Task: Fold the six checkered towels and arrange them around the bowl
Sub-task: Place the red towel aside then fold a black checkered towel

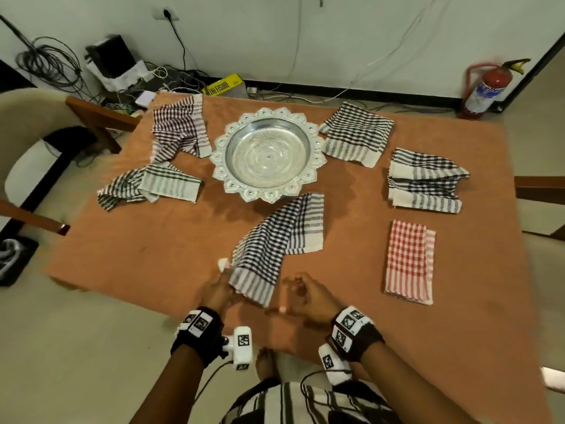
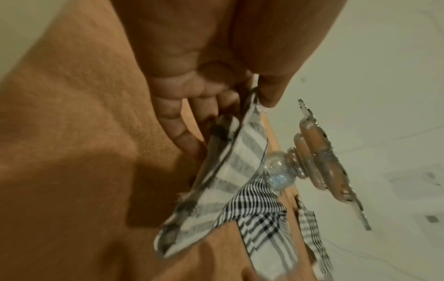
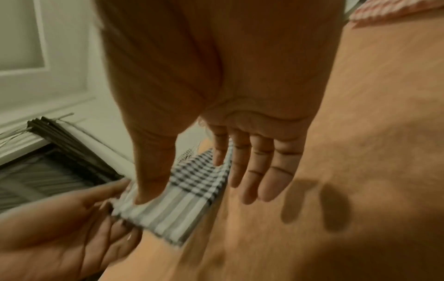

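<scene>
Checkered towel (image 1: 276, 240) at six o'clock of the bowl (image 1: 267, 153), long axis slanting seven to one | left hand (image 1: 215, 292) pinches its striped near corner | right hand (image 1: 308, 296) hovers alongside, fingers loose, grasping nothing | limp, light cloth; probably best taken by its corners.

Before you lies a terracotta-orange tablecloth (image 1: 351, 301) with a shiny silver embossed metal bowl (image 1: 267, 153) at its centre, and your left hand (image 1: 215, 293) pinches the grey-and-white striped border of the near dark-navy-and-white checked cotton towel (image 1: 275, 240). On your right sits a folded red-and-white gingham towel (image 1: 409, 261), with two black-and-white checked towels (image 1: 425, 182) beyond it. On the far left you have a maroon-and-white checked towel (image 1: 180, 130) and, nearer, a dark-green-and-white checked towel (image 1: 149, 186), both with striped ends.
</scene>
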`<state>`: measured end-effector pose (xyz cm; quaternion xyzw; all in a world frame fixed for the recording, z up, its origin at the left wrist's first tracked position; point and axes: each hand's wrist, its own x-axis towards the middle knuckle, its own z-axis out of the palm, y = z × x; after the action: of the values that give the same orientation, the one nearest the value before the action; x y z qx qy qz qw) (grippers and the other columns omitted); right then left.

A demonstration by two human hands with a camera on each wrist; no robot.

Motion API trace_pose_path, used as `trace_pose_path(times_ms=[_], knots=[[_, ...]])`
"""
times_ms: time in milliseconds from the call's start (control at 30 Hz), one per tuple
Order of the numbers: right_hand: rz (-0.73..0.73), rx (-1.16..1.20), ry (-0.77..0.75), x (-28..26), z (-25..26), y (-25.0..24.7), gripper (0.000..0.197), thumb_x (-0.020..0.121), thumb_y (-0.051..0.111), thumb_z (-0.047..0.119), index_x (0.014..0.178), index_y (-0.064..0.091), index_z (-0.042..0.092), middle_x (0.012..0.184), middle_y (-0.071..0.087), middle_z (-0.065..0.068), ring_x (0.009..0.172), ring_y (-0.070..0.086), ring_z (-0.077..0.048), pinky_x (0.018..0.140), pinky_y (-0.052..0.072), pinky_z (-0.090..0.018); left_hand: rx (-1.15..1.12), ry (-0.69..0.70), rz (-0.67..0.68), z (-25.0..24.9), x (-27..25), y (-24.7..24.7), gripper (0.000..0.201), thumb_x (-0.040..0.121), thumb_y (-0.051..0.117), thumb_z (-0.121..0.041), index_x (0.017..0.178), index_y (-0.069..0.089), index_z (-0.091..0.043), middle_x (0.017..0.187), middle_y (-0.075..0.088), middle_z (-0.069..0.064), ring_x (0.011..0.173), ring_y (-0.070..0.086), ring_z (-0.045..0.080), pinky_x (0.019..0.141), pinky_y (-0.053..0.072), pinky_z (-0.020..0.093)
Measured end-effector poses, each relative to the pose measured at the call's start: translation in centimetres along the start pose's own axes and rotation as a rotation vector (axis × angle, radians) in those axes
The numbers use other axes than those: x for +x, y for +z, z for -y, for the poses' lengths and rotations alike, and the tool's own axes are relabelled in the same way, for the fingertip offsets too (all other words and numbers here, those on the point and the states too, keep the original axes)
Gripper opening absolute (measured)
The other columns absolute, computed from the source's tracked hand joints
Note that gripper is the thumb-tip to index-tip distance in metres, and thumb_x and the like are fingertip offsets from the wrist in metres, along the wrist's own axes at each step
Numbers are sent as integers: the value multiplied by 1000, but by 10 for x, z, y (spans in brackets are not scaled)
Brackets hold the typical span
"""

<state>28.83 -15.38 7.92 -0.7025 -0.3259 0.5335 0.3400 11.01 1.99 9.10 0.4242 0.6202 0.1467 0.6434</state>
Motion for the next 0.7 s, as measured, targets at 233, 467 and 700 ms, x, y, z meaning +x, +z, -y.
trace_pose_path(times_ms=[233,467,700], knots=[[-377,-223,-95,8,17,87,79,68,75,69,127,48,24,113,62,12,94,61,-7,72,46,-16,221,-57,392,-11,11,-13,43,99,48,-42,104,67,-4,98,73,21,92,68,39,87,54,51],[-722,25,-178,6,22,106,29,83,78,32,107,65,21,101,64,6,80,62,-6,66,50,-17,168,-51,503,-26,10,-28,33,103,38,-33,116,56,-9,109,68,24,92,68,36,78,59,43],[-599,175,-153,12,88,88,32,84,70,51,87,68,19,80,71,1,75,65,-13,72,54,-35,902,700,604,-21,-7,-26,13,90,54,-7,97,64,-2,89,68,13,80,62,29,63,34,23]])
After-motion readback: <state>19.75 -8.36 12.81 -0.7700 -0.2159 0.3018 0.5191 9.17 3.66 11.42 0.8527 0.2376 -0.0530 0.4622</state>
